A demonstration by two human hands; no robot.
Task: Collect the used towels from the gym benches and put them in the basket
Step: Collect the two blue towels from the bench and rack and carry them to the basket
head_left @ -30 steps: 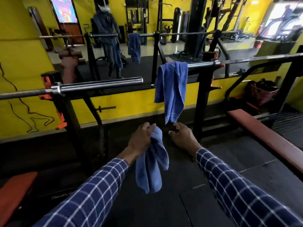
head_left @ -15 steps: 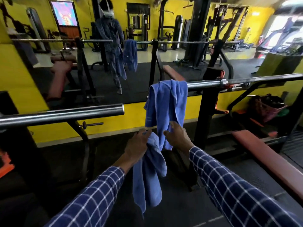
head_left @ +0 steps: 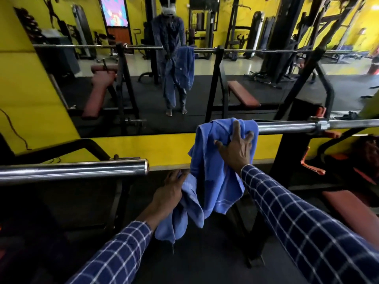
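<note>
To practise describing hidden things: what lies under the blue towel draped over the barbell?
The hanging towel covers the end of the barbell, so the bar's tip is hidden. The right hand grips its top; the left hand holds another towel.

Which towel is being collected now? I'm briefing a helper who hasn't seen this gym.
Find the chrome barbell racked before the mirrored yellow wall. Draped over its left end is a blue terry towel, gripped by the right hand. Unlike the bunched blue towel in the left hand, it hangs from the bar.

No text, label or number could be read anywhere. The bright poster (head_left: 114, 10) on the far door was too blurred to make out any words.
</note>
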